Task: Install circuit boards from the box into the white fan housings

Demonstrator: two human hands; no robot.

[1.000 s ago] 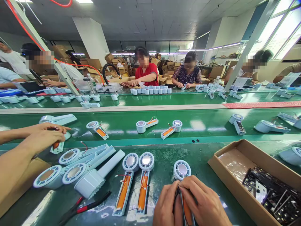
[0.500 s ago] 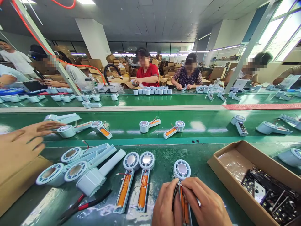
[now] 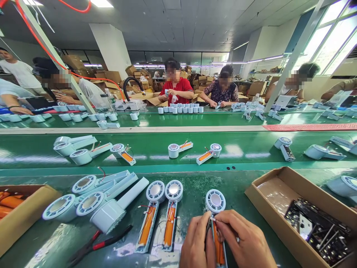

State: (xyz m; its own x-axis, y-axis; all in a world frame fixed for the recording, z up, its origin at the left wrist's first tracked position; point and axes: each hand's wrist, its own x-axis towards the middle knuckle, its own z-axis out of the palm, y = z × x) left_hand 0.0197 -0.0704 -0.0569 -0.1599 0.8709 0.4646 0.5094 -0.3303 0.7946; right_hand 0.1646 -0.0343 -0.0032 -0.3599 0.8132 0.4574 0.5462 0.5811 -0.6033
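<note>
At lower L lie slim black pliers (image 3: 98, 245) w/ red bands on the handles, the handles spread apart. Beyond the smooth green belts (image 3: 156, 118), one person in a red short-sleeved shirt (image 3: 180, 89) is approx. in the centre; next, on the R, is a person in a dark patterned blouse (image 3: 228, 90). L of the red shirt stands a small white boxy device (image 3: 131, 105), w/ a thick black bent hose (image 3: 124, 85) arching above it. On L side, a slanted white metal post (image 3: 81, 93) w/ a thin red hose (image 3: 28, 30). In bkgd: stacked brown cardboard boxes (image 3: 199, 79), a square white pillar (image 3: 111, 48) and, far R, large bright windows (image 3: 331, 41).
</note>
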